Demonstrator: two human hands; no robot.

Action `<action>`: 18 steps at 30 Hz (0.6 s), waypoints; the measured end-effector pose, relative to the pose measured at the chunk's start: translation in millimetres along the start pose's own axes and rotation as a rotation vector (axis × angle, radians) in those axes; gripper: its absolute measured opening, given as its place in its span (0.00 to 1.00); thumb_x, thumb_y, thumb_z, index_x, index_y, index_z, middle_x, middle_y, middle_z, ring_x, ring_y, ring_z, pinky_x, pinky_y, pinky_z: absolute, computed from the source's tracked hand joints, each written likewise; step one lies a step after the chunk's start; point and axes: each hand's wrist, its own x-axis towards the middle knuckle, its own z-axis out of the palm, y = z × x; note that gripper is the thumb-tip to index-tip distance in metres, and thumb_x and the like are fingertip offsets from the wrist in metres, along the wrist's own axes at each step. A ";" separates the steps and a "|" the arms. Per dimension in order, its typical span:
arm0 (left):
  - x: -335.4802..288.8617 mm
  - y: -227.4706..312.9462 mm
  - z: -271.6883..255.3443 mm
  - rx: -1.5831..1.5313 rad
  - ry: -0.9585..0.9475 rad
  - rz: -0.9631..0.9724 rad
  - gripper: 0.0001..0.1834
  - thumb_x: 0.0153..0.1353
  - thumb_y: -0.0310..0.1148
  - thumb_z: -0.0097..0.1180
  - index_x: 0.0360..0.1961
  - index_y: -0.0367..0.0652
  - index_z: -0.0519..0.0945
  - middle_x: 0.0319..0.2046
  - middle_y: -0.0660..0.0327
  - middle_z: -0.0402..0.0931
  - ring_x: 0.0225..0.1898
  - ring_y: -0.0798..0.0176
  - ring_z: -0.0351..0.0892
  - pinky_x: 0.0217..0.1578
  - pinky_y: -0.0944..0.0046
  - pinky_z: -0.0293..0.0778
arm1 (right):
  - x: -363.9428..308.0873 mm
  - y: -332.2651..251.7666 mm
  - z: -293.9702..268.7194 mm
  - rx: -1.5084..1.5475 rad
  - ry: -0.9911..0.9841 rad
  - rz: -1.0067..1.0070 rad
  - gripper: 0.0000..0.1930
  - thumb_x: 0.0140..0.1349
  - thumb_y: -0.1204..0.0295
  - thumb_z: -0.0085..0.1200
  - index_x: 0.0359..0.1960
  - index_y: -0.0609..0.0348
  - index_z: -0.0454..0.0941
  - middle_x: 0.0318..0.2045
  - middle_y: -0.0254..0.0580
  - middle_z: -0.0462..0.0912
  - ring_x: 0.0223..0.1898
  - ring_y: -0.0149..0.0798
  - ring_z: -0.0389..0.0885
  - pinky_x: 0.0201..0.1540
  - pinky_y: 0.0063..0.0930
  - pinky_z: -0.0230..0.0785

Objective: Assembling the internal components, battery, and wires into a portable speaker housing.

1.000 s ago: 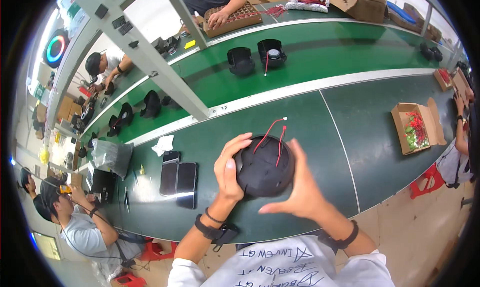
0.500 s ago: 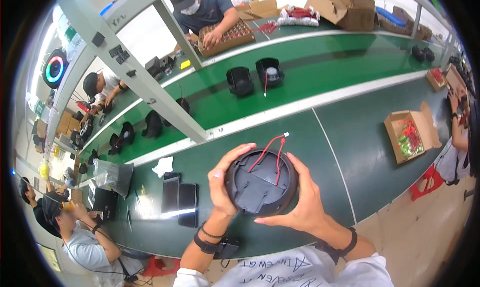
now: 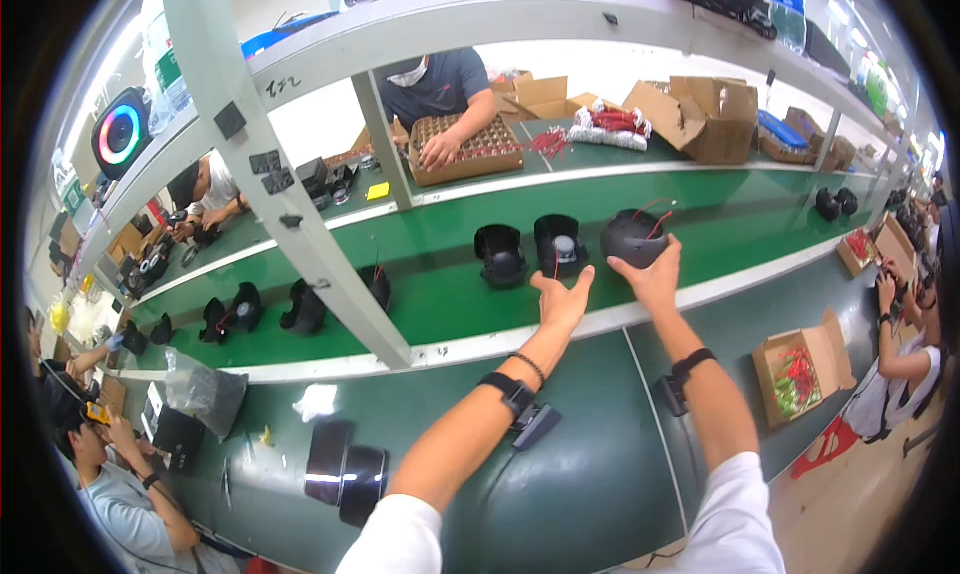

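Over the green belt, my right hand [image 3: 655, 277] grips the near side of a round black speaker housing [image 3: 628, 240] between thumb and fingers. Red wires rise from its top. My left hand [image 3: 563, 302] is held with thumb and fingers apart, just in front of an open black shell with a silver-grey speaker [image 3: 566, 250] inside. A red wire hangs from that speaker towards the hand; I cannot tell whether the fingers touch the shell. Left of it sits another black shell [image 3: 499, 256]. Both my wrists wear black bands.
A white-edged green conveyor belt [image 3: 740, 209] runs behind my bench, carrying more black shells [image 3: 303, 309] left of a metal post [image 3: 290, 204]. Two dark phones [image 3: 362, 479] lie on the bench. Rightward stands a carton [image 3: 775, 394] of red and green parts. Co-workers sit around.
Both my hands have moved forward from the bench to the belt, carrying the round housing there. The left hand has come off it; the right still grips it. My view has shifted.
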 end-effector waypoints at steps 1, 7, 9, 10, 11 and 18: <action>13.2 2.8 20.7 -0.025 0.054 -0.076 0.65 0.59 0.62 0.70 0.75 0.23 0.46 0.62 0.27 0.73 0.64 0.35 0.78 0.66 0.48 0.71 | 6.7 14.0 10.1 -0.001 0.025 -0.008 0.67 0.38 0.49 0.87 0.72 0.75 0.55 0.66 0.69 0.69 0.67 0.64 0.72 0.70 0.50 0.68; 66.8 -6.3 21.5 -0.337 0.154 -0.172 0.29 0.69 0.36 0.62 0.59 0.20 0.71 0.46 0.40 0.84 0.34 0.52 0.91 0.33 0.59 0.87 | -1.9 21.7 37.6 0.019 -0.099 0.013 0.72 0.37 0.48 0.87 0.75 0.75 0.50 0.70 0.73 0.63 0.72 0.66 0.69 0.72 0.52 0.66; 62.8 -16.3 4.1 -0.555 0.002 -0.090 0.20 0.71 0.33 0.59 0.54 0.23 0.76 0.43 0.46 0.85 0.36 0.55 0.90 0.36 0.62 0.89 | -1.5 20.2 30.3 0.025 -0.145 0.008 0.73 0.37 0.49 0.87 0.76 0.75 0.49 0.72 0.75 0.61 0.72 0.66 0.68 0.73 0.52 0.66; 39.4 -9.1 1.5 -0.611 -0.215 -0.069 0.22 0.72 0.33 0.57 0.57 0.24 0.75 0.47 0.47 0.84 0.42 0.54 0.90 0.45 0.60 0.89 | -4.1 37.1 7.4 -0.106 -0.182 0.024 0.74 0.37 0.49 0.87 0.76 0.76 0.47 0.73 0.76 0.58 0.73 0.66 0.66 0.74 0.52 0.65; 9.4 2.3 -7.7 -0.668 -0.355 -0.057 0.23 0.73 0.32 0.55 0.63 0.26 0.71 0.55 0.46 0.81 0.53 0.52 0.87 0.56 0.56 0.86 | -9.2 48.0 -17.3 -0.229 -0.220 0.043 0.75 0.37 0.49 0.87 0.76 0.76 0.45 0.75 0.78 0.56 0.74 0.67 0.65 0.75 0.51 0.64; -118.8 21.1 -183.3 -0.231 -0.786 -0.208 0.26 0.74 0.31 0.56 0.71 0.39 0.73 0.64 0.52 0.77 0.55 0.57 0.84 0.45 0.59 0.89 | -35.2 -31.4 -239.1 0.087 -0.074 0.009 0.10 0.68 0.70 0.64 0.44 0.65 0.84 0.24 0.39 0.87 0.25 0.32 0.87 0.32 0.28 0.80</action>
